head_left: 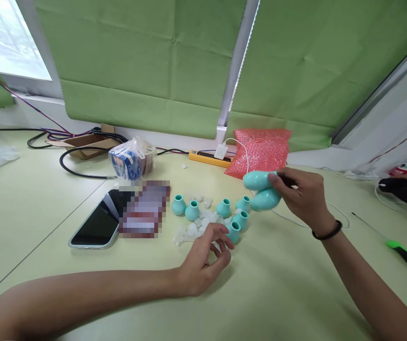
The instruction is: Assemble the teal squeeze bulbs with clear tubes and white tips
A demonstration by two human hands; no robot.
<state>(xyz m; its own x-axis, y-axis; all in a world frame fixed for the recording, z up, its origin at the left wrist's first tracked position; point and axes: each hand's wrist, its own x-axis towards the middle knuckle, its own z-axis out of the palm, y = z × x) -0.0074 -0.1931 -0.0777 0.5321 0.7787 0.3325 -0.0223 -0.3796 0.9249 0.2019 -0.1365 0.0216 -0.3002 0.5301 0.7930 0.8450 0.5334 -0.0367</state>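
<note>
Pinching two glossy teal bulbs (264, 200) between thumb and fingers, the right hand (304, 194) hangs above the tabletop (277, 293), right of centre in the frame, as I watch from a distance. The left hand (205, 267), low in the centre, is loosely curled, a gap showing between thumb and fingertips, just beside the nearest small teal pot (234, 235); whether a fingertip touches it, I cannot tell. Five other teal pots (192, 211) stand upright, mouths up, around a scatter of translucent white pieces (208, 219) mid-frame. By my judgement, the slick-looking bulbs call for a firm but unhurried pinch, with both kept level so neither slides off the other. The left hand would do best to close low on a pot's round body, clear of its mouth, with the wrist high enough to spare the loose white pieces and the neighbouring pots, which look easy to topple.
</note>
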